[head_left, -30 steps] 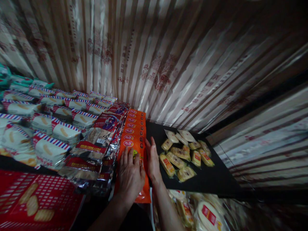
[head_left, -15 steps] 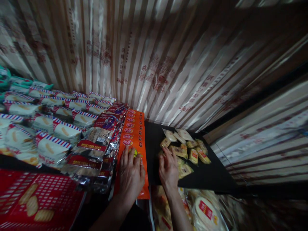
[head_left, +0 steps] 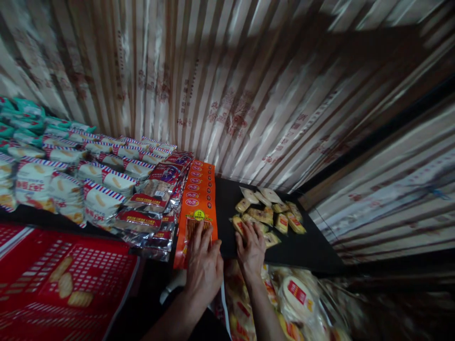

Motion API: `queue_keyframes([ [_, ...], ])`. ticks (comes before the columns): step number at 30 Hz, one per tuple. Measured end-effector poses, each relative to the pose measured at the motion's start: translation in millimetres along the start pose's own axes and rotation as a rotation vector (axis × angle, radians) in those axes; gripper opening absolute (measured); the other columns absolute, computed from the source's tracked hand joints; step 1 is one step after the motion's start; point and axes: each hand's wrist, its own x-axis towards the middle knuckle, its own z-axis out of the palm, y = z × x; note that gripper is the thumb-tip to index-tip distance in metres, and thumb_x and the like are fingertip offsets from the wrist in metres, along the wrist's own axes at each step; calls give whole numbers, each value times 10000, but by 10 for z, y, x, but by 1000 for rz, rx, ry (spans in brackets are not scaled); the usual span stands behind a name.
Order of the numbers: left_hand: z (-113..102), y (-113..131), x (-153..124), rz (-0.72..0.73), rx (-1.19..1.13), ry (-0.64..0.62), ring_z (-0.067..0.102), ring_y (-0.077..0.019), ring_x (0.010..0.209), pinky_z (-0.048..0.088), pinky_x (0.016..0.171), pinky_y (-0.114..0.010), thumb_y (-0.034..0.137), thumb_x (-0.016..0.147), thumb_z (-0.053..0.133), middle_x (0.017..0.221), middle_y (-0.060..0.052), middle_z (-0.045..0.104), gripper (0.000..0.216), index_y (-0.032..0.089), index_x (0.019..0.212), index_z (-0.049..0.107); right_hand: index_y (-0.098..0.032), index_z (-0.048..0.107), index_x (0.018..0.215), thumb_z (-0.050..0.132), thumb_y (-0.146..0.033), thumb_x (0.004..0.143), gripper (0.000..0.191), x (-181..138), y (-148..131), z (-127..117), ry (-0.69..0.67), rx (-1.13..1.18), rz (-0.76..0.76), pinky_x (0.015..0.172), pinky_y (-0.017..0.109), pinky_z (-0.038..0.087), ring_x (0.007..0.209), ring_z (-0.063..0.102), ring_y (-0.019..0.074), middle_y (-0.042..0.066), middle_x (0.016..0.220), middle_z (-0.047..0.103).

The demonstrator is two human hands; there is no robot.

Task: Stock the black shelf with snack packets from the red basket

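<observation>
My left hand (head_left: 205, 265) lies with its fingers stretched over the lower end of a row of overlapping orange snack packets (head_left: 195, 201). It appears to rest on the front packet, covering part of its clear window. To the right, my right hand (head_left: 251, 251) is spread low over small wrapped cakes (head_left: 261, 216) in clear yellowish packaging. Its fingertips are at a cake pack (head_left: 238, 225) by the pile's left side; whether they press on it is hard to tell. Both hands are open, and neither has lifted anything.
Red-and-silver snack bags (head_left: 151, 194) are stacked left of the orange packets. Beyond them stand rows of white bags (head_left: 103, 201) and green bags (head_left: 28, 108). A red basket (head_left: 103, 255) is at lower left. Bagged flat rounds (head_left: 297, 293) lie below the black shelf (head_left: 302, 251). Printed sheeting (head_left: 227, 94) hangs behind.
The view has turned slightly left. My left hand has slid back toward me along the orange packets, uncovering a yellow label and part of the window. My right hand stays over the cakes.
</observation>
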Motion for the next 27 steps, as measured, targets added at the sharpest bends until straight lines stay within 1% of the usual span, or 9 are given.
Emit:
queue_keyframes([
  [4,4,92,-117,68,-22,52,361,-277,1319,482,982,-479,48,808,402,1250,-97,575,337,171,977,666,-162,617,1110,411,-370,885,370,3,-36,-38,-7,33,11,984,490,341,1196,434,276,114,1139,644],
  [9,13,93,-230,187,-52,124,415,-248,1286,509,951,-456,26,810,369,1201,-73,610,354,184,955,650,-168,624,1110,426,-334,887,342,-20,-20,-39,26,82,10,978,476,356,1151,475,262,105,1139,650],
  [13,23,55,-248,265,-53,110,452,-245,1255,521,934,-441,20,810,367,1182,-70,626,349,183,941,646,-191,627,1115,425,-294,888,320,-9,13,-34,-14,144,-8,982,483,371,1161,475,254,82,1168,643],
  [16,42,61,-224,264,-59,93,452,-242,1254,517,940,-432,17,814,364,1179,-75,626,345,175,949,639,-200,629,1119,408,-278,891,327,-3,6,-67,-41,201,-9,981,494,389,1206,452,254,89,1185,632],
  [20,89,125,-175,289,-83,102,467,-235,1242,525,927,-418,21,818,354,1160,-68,638,345,180,949,631,-224,619,1138,412,-268,888,328,24,-21,-178,-62,257,-37,1008,511,373,1267,413,248,80,1269,577],
  [24,117,181,-94,314,-105,117,485,-217,1230,532,913,-395,22,821,336,1144,-58,646,356,196,944,621,-245,628,1130,411,-270,886,328,208,90,-261,-41,260,-26,1005,500,381,1252,435,245,69,1254,590],
  [27,109,180,-37,329,-123,148,485,-211,1229,533,906,-377,23,818,351,1127,-62,653,335,196,944,609,-224,641,1106,414,-278,866,335,470,273,-224,-19,181,-18,1008,508,369,1255,422,260,73,1229,606],
])
